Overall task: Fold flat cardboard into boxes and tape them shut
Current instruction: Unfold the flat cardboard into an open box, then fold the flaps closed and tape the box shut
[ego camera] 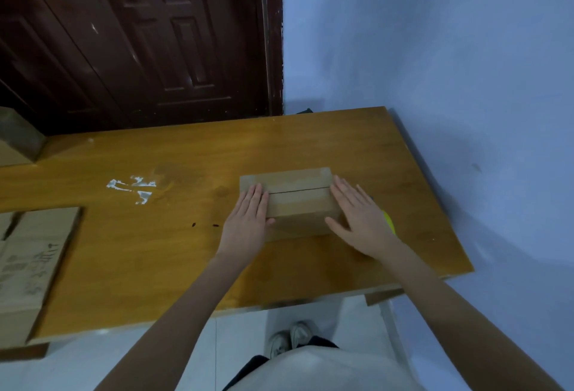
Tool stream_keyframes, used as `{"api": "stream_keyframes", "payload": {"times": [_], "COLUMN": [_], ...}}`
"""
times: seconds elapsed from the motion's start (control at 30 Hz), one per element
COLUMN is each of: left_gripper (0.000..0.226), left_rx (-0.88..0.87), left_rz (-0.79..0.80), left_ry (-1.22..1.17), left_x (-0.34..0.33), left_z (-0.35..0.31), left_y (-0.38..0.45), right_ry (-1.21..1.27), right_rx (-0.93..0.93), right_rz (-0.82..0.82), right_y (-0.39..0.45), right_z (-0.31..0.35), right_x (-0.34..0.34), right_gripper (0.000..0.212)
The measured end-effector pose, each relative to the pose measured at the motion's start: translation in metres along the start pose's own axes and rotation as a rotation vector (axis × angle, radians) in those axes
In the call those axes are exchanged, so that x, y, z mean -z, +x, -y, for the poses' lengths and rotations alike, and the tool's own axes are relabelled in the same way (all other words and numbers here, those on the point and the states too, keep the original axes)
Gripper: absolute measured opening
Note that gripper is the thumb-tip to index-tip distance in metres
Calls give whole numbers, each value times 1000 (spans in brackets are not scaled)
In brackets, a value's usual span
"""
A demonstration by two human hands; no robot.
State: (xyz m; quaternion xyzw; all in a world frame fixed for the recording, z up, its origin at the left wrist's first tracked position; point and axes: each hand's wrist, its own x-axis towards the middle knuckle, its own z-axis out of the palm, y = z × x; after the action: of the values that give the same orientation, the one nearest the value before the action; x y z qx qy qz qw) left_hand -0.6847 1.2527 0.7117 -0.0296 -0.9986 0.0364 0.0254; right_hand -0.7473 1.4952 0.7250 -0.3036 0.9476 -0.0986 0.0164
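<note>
Box (298,201) on table (186,251) w/ flaps closed, contents hidden; left hand (248,220) & right hand (360,220) flat, fingers straight, pressing its ends.

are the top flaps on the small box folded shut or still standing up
Folded shut. The box shows two flaps lying flat, meeting along a dark centre seam, with the left hand and right hand pressing flat at its ends.

A small cardboard box (295,198) sits on the wooden table (186,251), flaps closed; the left hand (248,220) and right hand (360,220) press flat against its ends.
</note>
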Motion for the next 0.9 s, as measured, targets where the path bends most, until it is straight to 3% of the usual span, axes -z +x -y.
{"api": "stream_keyframes", "payload": {"times": [0.1, 0.17, 0.27, 0.4, 0.53, 0.7, 0.9], "left_gripper": [60, 60, 61, 65, 58, 68, 46], "left_rx": [-21, -17, -24, -16, -18, -21, -71], "left_rz": [-37, -23, -13, 9, -34, -17, -141], "left_ry": [-31, -39, -70, -107, -121, -131, -155], "left_x": [-3, -1, -4, 1, -1, 5, 6], "left_z": [-1, 1, 2, -1, -1, 1, 4], "left_y": [1, 1, 3, 3, 1, 4, 7], "right_ry": [191, 367, 507, 611, 679, 637, 567], "right_rx": [-240, -403, -537, -543, -579, -630, -476], "right_rz": [-204, -315, -247, -135, -134, -165, -196], "right_y": [-39, -66, -94, -104, -97, -90, -83], "right_z": [-32, -46, -58, -61, -61, -63, -66], "right_x": [1, -8, -31, -60, -83, -95, -89], "right_gripper": [57, 56, 65, 72, 57, 41, 25]}}
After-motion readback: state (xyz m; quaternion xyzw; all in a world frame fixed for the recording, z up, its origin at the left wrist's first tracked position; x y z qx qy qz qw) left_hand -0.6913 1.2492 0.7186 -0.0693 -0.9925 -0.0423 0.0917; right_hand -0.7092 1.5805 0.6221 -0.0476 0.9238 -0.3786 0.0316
